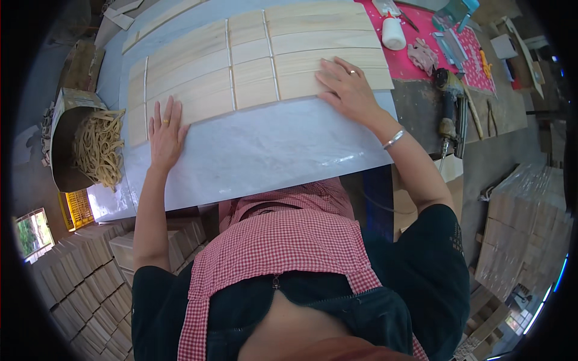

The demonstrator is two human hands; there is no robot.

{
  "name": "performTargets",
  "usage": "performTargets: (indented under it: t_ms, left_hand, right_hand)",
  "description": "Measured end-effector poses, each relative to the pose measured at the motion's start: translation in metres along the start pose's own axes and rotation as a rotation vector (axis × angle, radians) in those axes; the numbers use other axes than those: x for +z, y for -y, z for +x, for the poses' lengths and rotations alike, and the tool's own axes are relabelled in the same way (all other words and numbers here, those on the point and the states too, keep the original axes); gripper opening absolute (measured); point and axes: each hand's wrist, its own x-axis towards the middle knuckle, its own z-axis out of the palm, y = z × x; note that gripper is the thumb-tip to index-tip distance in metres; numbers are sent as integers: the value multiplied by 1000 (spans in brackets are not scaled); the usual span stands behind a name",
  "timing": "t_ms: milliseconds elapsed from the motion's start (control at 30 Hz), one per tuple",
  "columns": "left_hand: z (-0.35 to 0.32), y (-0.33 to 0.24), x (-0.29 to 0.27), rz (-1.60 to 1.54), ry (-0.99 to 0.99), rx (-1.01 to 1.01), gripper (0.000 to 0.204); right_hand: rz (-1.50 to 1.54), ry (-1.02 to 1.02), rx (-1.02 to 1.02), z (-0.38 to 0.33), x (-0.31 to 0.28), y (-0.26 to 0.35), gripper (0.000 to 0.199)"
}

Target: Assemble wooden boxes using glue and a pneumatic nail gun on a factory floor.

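Observation:
Several pale wooden slats point(192, 77) lie edge to edge as one flat panel on the grey-white table point(259, 147). Three narrow whitish lines point(230, 63) run across the slats; whether they are thin strips or beads of glue I cannot make out. My left hand point(167, 133) rests flat at the panel's near edge toward its left end, fingers stretched over the wood. Farther right, my right hand point(348, 87) lies on the slats with its fingers spread and the heel at the near edge. Neither hand grips anything.
Right of the panel lie a white squeeze bottle point(393, 33), a crumpled cloth point(422, 57) and a pneumatic nail gun point(447, 105), near a pink sheet point(409, 71). An open container of tan rubber bands point(101, 144) stands at left. Stacked wooden pieces point(84, 283) fill the lower left.

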Motion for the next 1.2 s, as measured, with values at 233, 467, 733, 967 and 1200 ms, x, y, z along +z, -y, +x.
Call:
performTargets:
  t_ms: [233, 467, 733, 967, 1200]
  left_hand:
    - [16, 10, 3, 58, 80, -39, 62]
    - [9, 8, -7, 13, 74, -33, 62]
    - [-9, 18, -21, -128, 157, 163, 89]
    - [-54, 161, 9, -334, 224, 58, 75]
    - [-51, 91, -33, -355, 384, -100, 41]
  right_hand:
    - [-90, -15, 54, 11, 10, 8, 41]
    - [-176, 42, -11, 11, 6, 21, 43]
    - [11, 175, -66, -13, -18, -3, 32]
    - [-214, 86, -83, 1, -35, 0, 27]
    - [-280, 141, 150, -34, -81, -21, 21]
